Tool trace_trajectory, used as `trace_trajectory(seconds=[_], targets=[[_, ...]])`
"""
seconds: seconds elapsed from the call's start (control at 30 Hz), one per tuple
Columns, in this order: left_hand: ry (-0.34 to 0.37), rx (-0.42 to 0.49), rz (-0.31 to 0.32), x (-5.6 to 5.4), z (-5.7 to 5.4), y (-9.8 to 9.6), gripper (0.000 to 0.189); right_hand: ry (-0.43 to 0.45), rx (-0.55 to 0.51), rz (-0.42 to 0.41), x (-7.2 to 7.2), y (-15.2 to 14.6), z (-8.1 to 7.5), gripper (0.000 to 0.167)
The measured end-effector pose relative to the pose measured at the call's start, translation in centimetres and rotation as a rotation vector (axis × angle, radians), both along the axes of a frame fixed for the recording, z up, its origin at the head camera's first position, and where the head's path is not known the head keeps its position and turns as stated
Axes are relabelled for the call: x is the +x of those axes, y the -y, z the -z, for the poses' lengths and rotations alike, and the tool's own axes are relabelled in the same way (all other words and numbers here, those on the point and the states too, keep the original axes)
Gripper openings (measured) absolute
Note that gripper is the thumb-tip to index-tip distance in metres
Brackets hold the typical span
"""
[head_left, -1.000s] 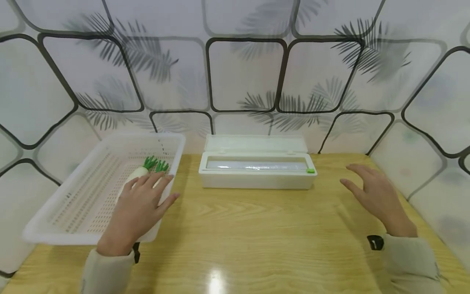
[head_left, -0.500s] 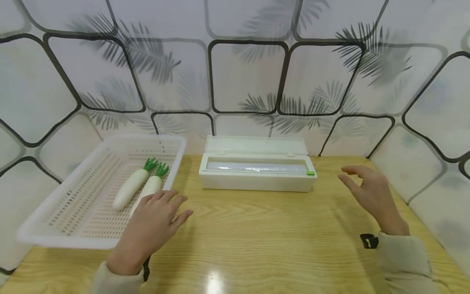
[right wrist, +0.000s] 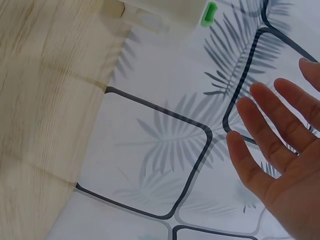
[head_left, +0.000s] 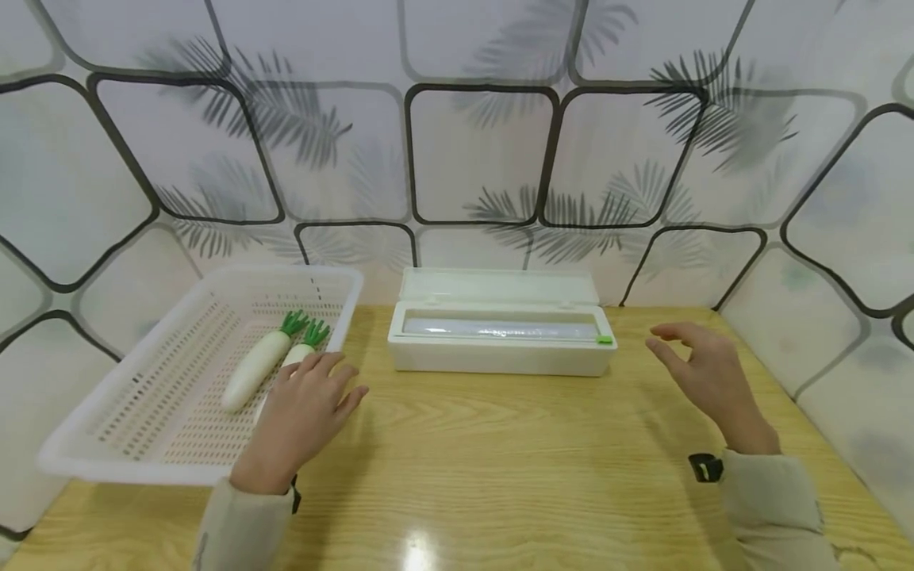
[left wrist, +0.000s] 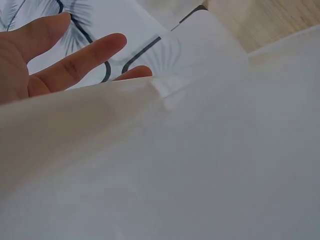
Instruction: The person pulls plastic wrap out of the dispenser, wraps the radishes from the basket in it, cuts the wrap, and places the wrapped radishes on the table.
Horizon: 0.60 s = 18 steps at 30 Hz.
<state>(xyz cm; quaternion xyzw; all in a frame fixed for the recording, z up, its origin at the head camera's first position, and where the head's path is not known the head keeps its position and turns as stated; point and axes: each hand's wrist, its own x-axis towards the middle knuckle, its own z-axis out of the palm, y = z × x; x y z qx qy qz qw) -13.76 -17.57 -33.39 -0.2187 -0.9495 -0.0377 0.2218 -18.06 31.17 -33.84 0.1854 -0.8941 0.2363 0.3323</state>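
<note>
My left hand (head_left: pixel 303 412) hovers over the right rim of a white plastic basket (head_left: pixel 114 396), fingers loosely spread and holding nothing. Two white radishes with green tops lie in that basket: the left radish (head_left: pixel 255 369) shows whole, while the hand covers part of the right radish (head_left: pixel 298 354). In the left wrist view the basket's wall (left wrist: pixel 200 160) fills most of the picture below the fingers. My right hand (head_left: pixel 707 381) is in the air right of a cling film box (head_left: pixel 500 357), relaxed and holding nothing. The box's lid (head_left: pixel 500 285) is raised, and a film roll (head_left: pixel 500 327) shows inside.
A green slider (head_left: pixel 604 339) sits at the right end of the box's front edge. The wooden table (head_left: pixel 485 460) stretches between the hands. A patterned wall covering (head_left: pixel 478 159) closes off the back and both sides.
My left hand has drawn back from over the radishes toward the basket's right rim, uncovering the left radish. My right hand has drifted slightly left. Basket and box stay in place.
</note>
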Motion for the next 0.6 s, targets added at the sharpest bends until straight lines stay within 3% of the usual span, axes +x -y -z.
trace_trajectory(seconds=[0.1,0.23,0.43,0.6], targets=[[-0.003,0.002,-0.003,-0.4,-0.1,0.0,0.024,0.004,0.005,-0.006,-0.1,0.1,-0.1,0.018],[0.063,0.012,-0.019,-0.3,-0.5,-0.6,0.025,0.018,0.003,-0.011,-0.2,0.3,-0.4,0.019],[0.128,0.041,0.017,0.2,-1.6,-3.2,0.028,-0.042,-0.015,-0.049,-1.1,0.8,-0.4,0.02],[0.161,0.071,0.047,-0.5,-1.9,-5.1,0.028,-0.1,-0.015,-0.106,-1.9,1.3,-0.1,0.021]])
